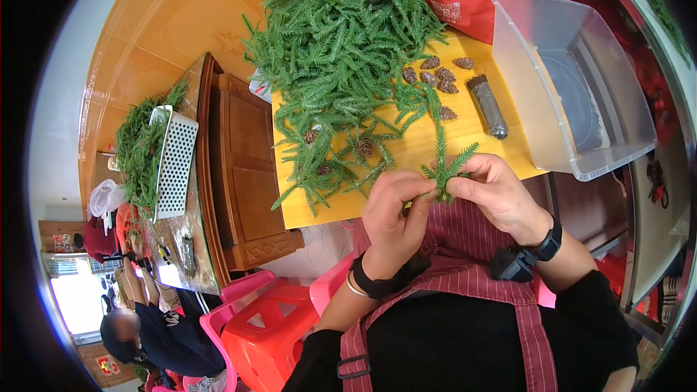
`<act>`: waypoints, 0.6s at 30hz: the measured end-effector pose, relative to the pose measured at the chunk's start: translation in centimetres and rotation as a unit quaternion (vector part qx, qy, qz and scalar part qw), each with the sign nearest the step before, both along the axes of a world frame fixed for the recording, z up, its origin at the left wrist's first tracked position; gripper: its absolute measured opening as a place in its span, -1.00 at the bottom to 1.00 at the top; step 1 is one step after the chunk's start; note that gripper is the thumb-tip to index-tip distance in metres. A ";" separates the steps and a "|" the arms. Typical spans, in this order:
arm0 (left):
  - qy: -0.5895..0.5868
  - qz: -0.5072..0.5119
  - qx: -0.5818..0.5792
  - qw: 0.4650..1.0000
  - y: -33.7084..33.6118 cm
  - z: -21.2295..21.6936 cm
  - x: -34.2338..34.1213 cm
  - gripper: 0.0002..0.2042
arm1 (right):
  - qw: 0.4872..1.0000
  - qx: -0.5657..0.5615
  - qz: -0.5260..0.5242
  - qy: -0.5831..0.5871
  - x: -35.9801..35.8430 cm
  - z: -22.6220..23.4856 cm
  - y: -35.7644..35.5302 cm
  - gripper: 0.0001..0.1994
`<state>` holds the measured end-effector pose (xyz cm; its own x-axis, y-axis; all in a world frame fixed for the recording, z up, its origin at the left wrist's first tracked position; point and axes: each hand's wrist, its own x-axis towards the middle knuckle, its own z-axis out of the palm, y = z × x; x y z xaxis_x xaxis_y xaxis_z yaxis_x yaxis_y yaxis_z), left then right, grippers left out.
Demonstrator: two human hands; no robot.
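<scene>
**Mid-sprig at the pine bench: fiddly bit in progress**

So right now I've got one small green sprig (444, 167) pinched between both hands, held just off the near edge of the yellow table (406, 152), over my striped apron (465, 276). My left hand (396, 214) has thumb and fingertips closed on the base of the sprig from the left, and my right hand (497, 192) is closed on it from the other side, so both are clamped on the same little stem, touching or nearly so. The tips fan upward above my fingers.

Best guess at the step: I'm working the bottom of this sprig, bunching or twisting the stem end. There may be a cone in there too, but my fingers hide it, so can't tell.

The supply is all within reach. Big pile of green branches (337, 36) covers the far left of the table, loose pine cones (438, 76) sit just right of it, a few more tucked in among the fronds nearer me. A dark bundle of what looks like wire (488, 105) lies beside the cones, and a clear plastic bin (573, 80) is on the right.

Next move probably needs a firm hold with one hand so the other can let go without the sprig coming loose.
</scene>
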<state>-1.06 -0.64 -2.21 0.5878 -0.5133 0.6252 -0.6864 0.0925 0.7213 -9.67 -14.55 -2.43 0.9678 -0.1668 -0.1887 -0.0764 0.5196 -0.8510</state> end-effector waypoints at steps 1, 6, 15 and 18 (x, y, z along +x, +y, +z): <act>0.001 0.000 0.000 1.000 0.0 0.0 0.0 -0.85 | 1.000 0.021 -0.006 0.003 0.0 0.3 0.1 -0.87; -0.026 0.012 0.007 1.000 -0.2 -0.1 -0.1 -0.85 | 0.999 0.045 -0.006 0.010 -0.2 -0.2 0.2 -0.78; 0.007 0.023 0.005 1.000 -0.4 -0.1 -0.3 -0.89 | 0.996 0.070 -0.055 -0.020 0.1 -0.1 0.7 -0.84; 0.135 0.038 -0.007 0.990 -0.5 -0.5 -0.8 -0.85 | 0.996 0.073 -0.046 -0.028 0.1 -0.8 0.6 -0.73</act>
